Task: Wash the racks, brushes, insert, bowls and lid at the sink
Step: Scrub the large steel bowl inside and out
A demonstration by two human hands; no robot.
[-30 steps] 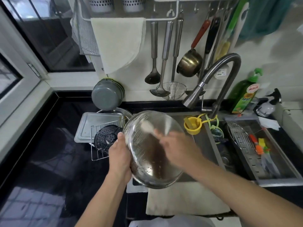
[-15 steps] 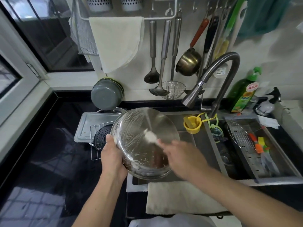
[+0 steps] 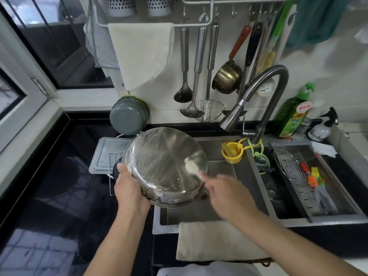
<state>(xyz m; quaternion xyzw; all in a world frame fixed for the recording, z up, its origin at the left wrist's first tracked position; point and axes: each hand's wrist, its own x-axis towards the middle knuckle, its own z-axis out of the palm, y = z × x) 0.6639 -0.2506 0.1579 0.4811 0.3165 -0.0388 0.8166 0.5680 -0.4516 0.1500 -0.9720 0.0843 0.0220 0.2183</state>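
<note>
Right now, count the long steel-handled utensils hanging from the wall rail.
3: a small ladle on the left, a larger ladle in the middle, and a wire skimmer on the right. Darker-handled tools farther right may hide more.

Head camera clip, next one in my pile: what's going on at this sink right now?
A person is scrubbing a steel bowl over the sink. The left hand grips the bowl's rim, tilting it up, while the right hand works a soapy white brush across its streaked surface. The faucet shows no running water. A wire rack and coloured brushes lie in the right-hand basin.
</note>
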